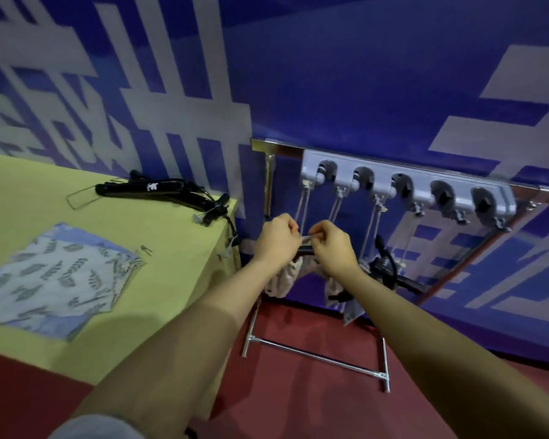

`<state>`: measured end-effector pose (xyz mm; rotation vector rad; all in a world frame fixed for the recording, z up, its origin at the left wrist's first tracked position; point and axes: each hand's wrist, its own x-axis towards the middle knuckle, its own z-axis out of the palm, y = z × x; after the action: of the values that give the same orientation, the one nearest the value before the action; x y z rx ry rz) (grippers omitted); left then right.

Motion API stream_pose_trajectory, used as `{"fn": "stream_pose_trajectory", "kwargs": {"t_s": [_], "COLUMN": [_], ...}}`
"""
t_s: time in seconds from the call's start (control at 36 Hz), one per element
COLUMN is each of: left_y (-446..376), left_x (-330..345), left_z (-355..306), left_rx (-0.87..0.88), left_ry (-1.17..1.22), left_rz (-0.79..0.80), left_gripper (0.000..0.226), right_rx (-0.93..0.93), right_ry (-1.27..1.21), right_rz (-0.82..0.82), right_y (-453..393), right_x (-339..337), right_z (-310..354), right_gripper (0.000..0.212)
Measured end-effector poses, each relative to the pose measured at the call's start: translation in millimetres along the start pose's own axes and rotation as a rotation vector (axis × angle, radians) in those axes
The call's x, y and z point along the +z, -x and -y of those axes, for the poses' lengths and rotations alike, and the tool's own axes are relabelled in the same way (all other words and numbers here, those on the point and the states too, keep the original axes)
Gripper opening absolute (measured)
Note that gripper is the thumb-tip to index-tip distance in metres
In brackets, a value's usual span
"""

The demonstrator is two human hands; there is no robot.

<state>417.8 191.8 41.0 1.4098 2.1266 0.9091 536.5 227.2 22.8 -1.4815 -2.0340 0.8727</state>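
Note:
My left hand (pixel 274 240) and my right hand (pixel 332 247) meet in front of a grey holder bar (pixel 409 188) with several round clamps, fixed on a metal rack (pixel 314 353). Both hands pinch a light cord (pixel 306 238) that hangs from the bar's left end. Just under my hands a black hanger (pixel 305 249) carries a pale cloth (pixel 284 278). More cords (pixel 373 229) hang from the neighbouring clamps. A second black hanger (pixel 385 267) with cloth hangs to the right, partly hidden by my right forearm.
A table with a yellow-green cover (pixel 114 296) stands at the left. On it lie a folded leaf-patterned cloth (pixel 57 277) and a heap of black hangers (pixel 168 193) near the far corner. A blue wall with white shapes lies behind; the floor is red.

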Motion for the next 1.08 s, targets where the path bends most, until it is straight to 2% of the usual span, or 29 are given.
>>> {"fn": "stream_pose_trajectory", "kwargs": {"t_s": [0.39, 0.58, 0.78, 0.89, 0.97, 1.0, 1.03, 1.08], "left_y": [-9.3, -12.5, -14.9, -22.2, -28.0, -28.1, -28.8, -29.5], "left_x": [-162.4, -218.8, -235.2, -235.3, -229.7, -228.0, -225.6, -220.9], "left_z": [189.4, 265.7, 311.6, 336.3, 353.7, 357.0, 361.5, 368.2], "left_rx": [-0.162, -0.264, -0.289, -0.311, -0.326, -0.338, -0.34, -0.337], "left_ry": [0.016, 0.052, 0.079, 0.004, -0.087, -0.113, -0.13, -0.187], "left_rz": [-0.005, 0.011, 0.025, 0.056, 0.089, 0.115, 0.14, 0.188], "left_gripper": [0.016, 0.018, 0.013, 0.014, 0.028, 0.022, 0.015, 0.032], "right_rx": [-0.051, -0.128, -0.173, -0.187, -0.213, -0.205, -0.219, -0.272], "right_ry": [-0.053, 0.017, 0.11, 0.141, 0.198, 0.22, 0.258, 0.375], "right_rz": [0.098, 0.27, 0.447, 0.544, 0.593, 0.603, 0.611, 0.583], "right_y": [-2.2, -5.9, -16.7, -18.9, -20.3, -21.4, -22.9, -21.8], "right_x": [184.6, 256.9, 313.2, 339.9, 357.1, 363.3, 369.5, 375.6], "right_z": [145.8, 191.7, 206.0, 210.1, 204.8, 200.0, 194.8, 190.8], "right_gripper": [0.019, 0.016, 0.021, 0.025, 0.017, 0.015, 0.018, 0.036]}}
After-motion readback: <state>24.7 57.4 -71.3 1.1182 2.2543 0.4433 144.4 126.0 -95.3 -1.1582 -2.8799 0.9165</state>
